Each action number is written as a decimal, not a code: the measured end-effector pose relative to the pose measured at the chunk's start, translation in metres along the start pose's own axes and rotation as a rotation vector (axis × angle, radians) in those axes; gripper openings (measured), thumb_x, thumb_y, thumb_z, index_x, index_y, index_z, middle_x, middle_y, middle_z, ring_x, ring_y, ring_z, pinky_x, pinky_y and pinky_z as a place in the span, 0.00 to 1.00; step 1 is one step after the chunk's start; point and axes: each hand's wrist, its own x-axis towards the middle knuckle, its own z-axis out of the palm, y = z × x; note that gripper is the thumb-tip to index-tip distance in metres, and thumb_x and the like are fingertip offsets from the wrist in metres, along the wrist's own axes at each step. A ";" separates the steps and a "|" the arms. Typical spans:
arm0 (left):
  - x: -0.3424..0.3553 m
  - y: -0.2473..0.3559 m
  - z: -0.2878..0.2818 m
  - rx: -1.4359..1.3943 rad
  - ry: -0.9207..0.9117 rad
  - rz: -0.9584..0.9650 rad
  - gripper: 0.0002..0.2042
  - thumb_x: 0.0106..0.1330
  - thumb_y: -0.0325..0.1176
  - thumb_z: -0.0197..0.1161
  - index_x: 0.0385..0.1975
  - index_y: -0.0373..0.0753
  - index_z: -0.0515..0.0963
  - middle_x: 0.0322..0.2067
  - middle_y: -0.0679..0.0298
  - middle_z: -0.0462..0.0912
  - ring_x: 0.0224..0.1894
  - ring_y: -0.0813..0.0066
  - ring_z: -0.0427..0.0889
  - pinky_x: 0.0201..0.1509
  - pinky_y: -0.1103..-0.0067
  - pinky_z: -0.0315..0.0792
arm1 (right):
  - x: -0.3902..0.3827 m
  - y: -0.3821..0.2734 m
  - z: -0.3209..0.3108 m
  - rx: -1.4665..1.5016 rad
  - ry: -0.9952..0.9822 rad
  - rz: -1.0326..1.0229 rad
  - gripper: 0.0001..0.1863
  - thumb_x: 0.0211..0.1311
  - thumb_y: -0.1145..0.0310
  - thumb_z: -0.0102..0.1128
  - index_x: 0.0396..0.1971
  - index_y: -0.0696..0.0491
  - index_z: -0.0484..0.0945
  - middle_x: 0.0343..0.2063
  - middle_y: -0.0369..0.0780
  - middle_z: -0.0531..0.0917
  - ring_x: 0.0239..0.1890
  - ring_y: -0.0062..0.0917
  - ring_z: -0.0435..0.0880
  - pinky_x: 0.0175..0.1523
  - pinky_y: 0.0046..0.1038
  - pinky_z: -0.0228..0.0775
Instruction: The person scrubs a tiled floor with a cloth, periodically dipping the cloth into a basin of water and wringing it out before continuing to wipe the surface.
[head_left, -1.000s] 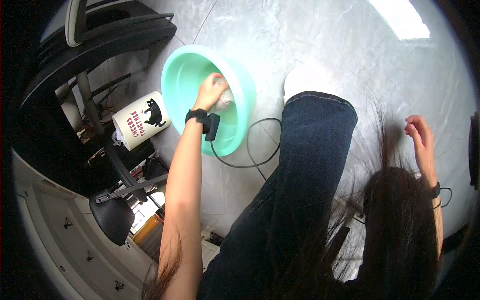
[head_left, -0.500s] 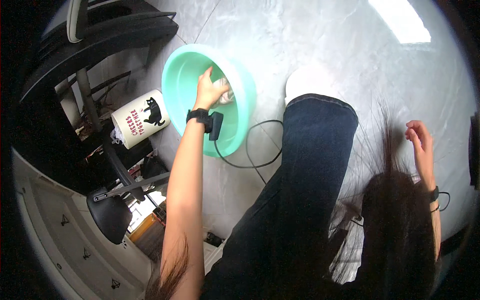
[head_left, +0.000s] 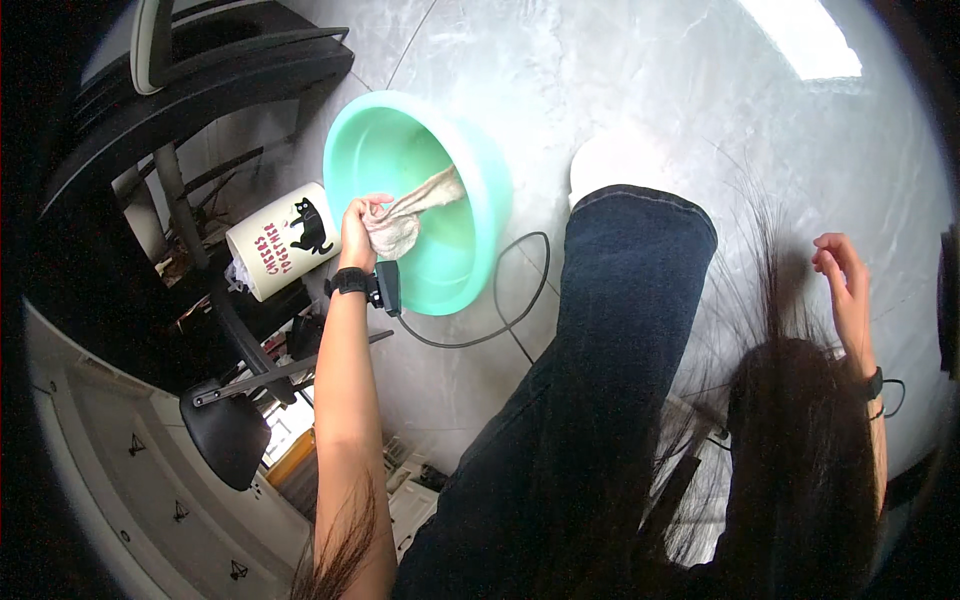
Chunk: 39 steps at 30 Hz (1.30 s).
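My left hand [head_left: 358, 228] grips a beige cloth [head_left: 415, 210] and holds it over the near rim of a turquoise plastic basin [head_left: 478, 160] that stands on the marble floor. The cloth stretches from my fist back into the bowl. A black wrist device [head_left: 368, 283] with a cable sits on that arm. My right hand [head_left: 842, 278] hangs free at the right with its fingers loosely curled and nothing in it. My leg in dark jeans [head_left: 610, 330] and a white shoe [head_left: 612, 160] stand between the two hands.
A white cylindrical bin with a black cat print [head_left: 282, 240] stands left of the basin. A black office chair [head_left: 200, 90] and its armrest [head_left: 225, 430] fill the left side. A black cable [head_left: 500, 320] loops on the floor. Long dark hair [head_left: 800, 450] hangs down.
My left hand has pulled the cloth up out of the basin toward the near rim. The right hand has stayed at the right.
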 end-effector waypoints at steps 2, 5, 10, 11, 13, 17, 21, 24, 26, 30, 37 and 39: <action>-0.004 0.001 0.003 -0.075 -0.006 -0.035 0.16 0.56 0.34 0.46 0.35 0.32 0.78 0.26 0.62 0.74 0.31 0.68 0.75 0.45 0.73 0.74 | -0.001 -0.002 0.000 -0.007 0.006 -0.001 0.09 0.69 0.69 0.49 0.39 0.59 0.74 0.29 0.35 0.77 0.34 0.18 0.76 0.44 0.22 0.68; 0.000 0.003 -0.016 -0.290 -0.093 -0.086 0.17 0.56 0.42 0.48 0.31 0.35 0.77 0.37 0.50 0.82 0.40 0.54 0.81 0.47 0.65 0.76 | 0.000 -0.001 0.002 0.006 0.005 -0.018 0.09 0.69 0.69 0.49 0.39 0.59 0.74 0.28 0.35 0.77 0.34 0.18 0.76 0.44 0.22 0.68; -0.004 0.014 -0.003 -0.354 -0.112 -0.113 0.17 0.58 0.44 0.49 0.30 0.37 0.77 0.37 0.51 0.82 0.40 0.54 0.81 0.47 0.65 0.77 | -0.001 0.003 0.000 -0.015 -0.001 -0.018 0.09 0.69 0.69 0.49 0.38 0.59 0.74 0.28 0.35 0.77 0.34 0.18 0.75 0.43 0.21 0.68; -0.005 0.016 0.000 -0.367 -0.092 -0.108 0.17 0.59 0.46 0.49 0.30 0.38 0.77 0.38 0.52 0.82 0.40 0.54 0.81 0.47 0.64 0.77 | -0.001 0.003 0.000 -0.014 0.000 -0.019 0.08 0.69 0.69 0.49 0.38 0.59 0.74 0.28 0.35 0.77 0.33 0.18 0.75 0.43 0.21 0.68; -0.004 0.015 0.006 -0.374 -0.078 -0.095 0.18 0.61 0.50 0.50 0.30 0.40 0.76 0.41 0.51 0.82 0.41 0.54 0.81 0.46 0.64 0.77 | -0.002 0.004 -0.001 -0.014 0.002 -0.018 0.08 0.69 0.69 0.49 0.38 0.59 0.74 0.28 0.34 0.77 0.33 0.18 0.75 0.42 0.21 0.67; -0.002 0.021 0.010 -0.372 -0.243 -0.149 0.17 0.62 0.49 0.51 0.25 0.40 0.74 0.34 0.54 0.81 0.39 0.56 0.80 0.44 0.64 0.77 | -0.004 0.000 0.000 -0.009 -0.052 0.010 0.09 0.69 0.69 0.49 0.39 0.59 0.74 0.30 0.34 0.75 0.35 0.18 0.73 0.43 0.21 0.66; -0.005 0.022 0.021 -0.493 -0.197 -0.239 0.16 0.62 0.48 0.53 0.23 0.41 0.72 0.29 0.57 0.78 0.34 0.59 0.77 0.40 0.66 0.75 | -0.004 0.001 0.002 -0.013 -0.014 0.003 0.08 0.69 0.69 0.50 0.37 0.59 0.74 0.27 0.34 0.77 0.32 0.18 0.75 0.42 0.21 0.67; -0.004 0.021 0.014 -0.374 -0.334 -0.233 0.16 0.62 0.47 0.52 0.23 0.40 0.71 0.30 0.56 0.78 0.34 0.58 0.77 0.39 0.65 0.75 | -0.003 0.001 0.004 -0.001 -0.008 0.003 0.09 0.69 0.69 0.50 0.37 0.59 0.74 0.27 0.35 0.76 0.32 0.18 0.75 0.41 0.21 0.67; -0.008 0.019 0.022 -0.367 -0.298 -0.241 0.17 0.62 0.48 0.52 0.21 0.41 0.71 0.28 0.58 0.77 0.33 0.59 0.77 0.39 0.65 0.75 | -0.003 0.004 0.003 -0.013 -0.012 0.003 0.09 0.69 0.69 0.50 0.37 0.59 0.74 0.27 0.35 0.77 0.32 0.18 0.75 0.41 0.21 0.67; -0.013 0.017 0.020 -0.349 -0.186 -0.235 0.17 0.62 0.48 0.52 0.20 0.41 0.71 0.26 0.60 0.77 0.33 0.59 0.77 0.39 0.64 0.76 | -0.003 0.004 0.003 -0.033 -0.024 0.001 0.09 0.69 0.68 0.50 0.37 0.59 0.74 0.27 0.35 0.77 0.32 0.18 0.75 0.41 0.21 0.67; -0.016 0.012 0.003 -0.413 -0.268 -0.230 0.17 0.61 0.49 0.52 0.22 0.40 0.71 0.31 0.55 0.79 0.35 0.57 0.78 0.40 0.64 0.76 | -0.003 0.012 0.002 0.007 -0.016 -0.004 0.09 0.69 0.69 0.51 0.37 0.59 0.74 0.26 0.34 0.76 0.32 0.17 0.74 0.41 0.21 0.66; -0.018 0.010 -0.002 -0.368 -0.255 -0.200 0.17 0.62 0.49 0.50 0.22 0.41 0.72 0.30 0.58 0.79 0.36 0.58 0.80 0.42 0.64 0.77 | -0.003 0.009 0.000 -0.029 -0.082 0.030 0.08 0.70 0.70 0.49 0.39 0.59 0.73 0.29 0.35 0.74 0.35 0.18 0.73 0.44 0.22 0.66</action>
